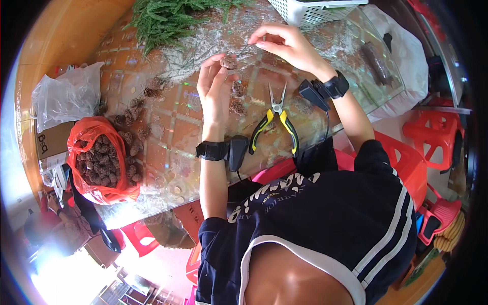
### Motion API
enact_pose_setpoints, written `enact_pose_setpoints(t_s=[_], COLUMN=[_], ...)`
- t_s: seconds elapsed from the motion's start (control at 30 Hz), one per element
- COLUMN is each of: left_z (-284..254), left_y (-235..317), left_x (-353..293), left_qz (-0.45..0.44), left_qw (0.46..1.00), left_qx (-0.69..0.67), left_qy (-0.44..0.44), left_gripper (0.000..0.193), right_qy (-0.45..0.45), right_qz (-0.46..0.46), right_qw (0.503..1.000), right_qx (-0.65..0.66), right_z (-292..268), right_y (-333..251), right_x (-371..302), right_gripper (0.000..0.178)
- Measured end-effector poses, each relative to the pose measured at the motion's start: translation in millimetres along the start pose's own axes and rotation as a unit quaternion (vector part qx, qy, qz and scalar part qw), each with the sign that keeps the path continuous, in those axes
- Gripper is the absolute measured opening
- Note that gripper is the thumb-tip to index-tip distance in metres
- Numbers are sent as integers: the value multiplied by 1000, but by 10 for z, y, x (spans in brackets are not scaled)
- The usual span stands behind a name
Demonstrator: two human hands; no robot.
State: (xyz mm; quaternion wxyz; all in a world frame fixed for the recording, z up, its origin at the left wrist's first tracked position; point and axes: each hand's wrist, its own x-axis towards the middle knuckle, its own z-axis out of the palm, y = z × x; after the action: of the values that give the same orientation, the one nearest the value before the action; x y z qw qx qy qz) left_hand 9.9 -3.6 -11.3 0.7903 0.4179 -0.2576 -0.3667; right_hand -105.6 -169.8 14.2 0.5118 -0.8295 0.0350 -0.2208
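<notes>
A small brown pine cone (229, 62) is pinched in the fingertips of my left hand (213, 89), above the glass-topped table. My right hand (287, 47) hovers to the right of it, thumb and index finger pressed together. Whatever those fingers hold, if anything, is too thin to make out. Two more pine cones lie just beside my left wrist, one pine cone (237, 107) nearer to me than the other. Between my forearms rest yellow-and-black long-nose pliers (276, 109), jaws apart and pointing away from me; neither hand touches them.
An orange-red plastic bag (76, 147) full of pine cones stands at the left, with several loose cones (129, 117) beside it. Behind it lies a clear plastic bag (68, 94). Green artificial sprigs (162, 20) and a white basket (310, 14) occupy the far side. Red stools (432, 134) stand at right.
</notes>
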Motion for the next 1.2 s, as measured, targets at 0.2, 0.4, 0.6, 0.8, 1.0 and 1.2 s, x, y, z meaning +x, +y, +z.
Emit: enact_pose_setpoints(t_s=[0.2, 0.4, 0.6, 0.8, 1.0, 1.2], left_z=[74, 65, 90, 85, 73, 66], left_y=[39, -19, -31, -22, 0, 1], left_x=[-18, -19, -22, -47, -33, -37], left_qz=[-1, 1, -2, 0, 17, 21], left_qw=[1000, 999, 999, 997, 998, 998], left_qx=[-13, 46, 42, 78, 56, 64], left_qy=[-9, -2, 12, -1, 7, 17], left_gripper=[28, 30, 32, 31, 29, 28], right_qy=[41, 66, 90, 87, 81, 80], right_qz=[-49, -54, -80, -85, -54, -37], right_qw=[998, 996, 992, 991, 994, 995], right_qx=[-23, -18, -37, -50, -48, -52], right_z=[27, 19, 26, 83, 36, 45], right_y=[10, -8, 9, -24, -139, -70], right_x=[-60, -99, -114, -126, -134, -156], right_gripper=[11, 10, 10, 10, 11, 11])
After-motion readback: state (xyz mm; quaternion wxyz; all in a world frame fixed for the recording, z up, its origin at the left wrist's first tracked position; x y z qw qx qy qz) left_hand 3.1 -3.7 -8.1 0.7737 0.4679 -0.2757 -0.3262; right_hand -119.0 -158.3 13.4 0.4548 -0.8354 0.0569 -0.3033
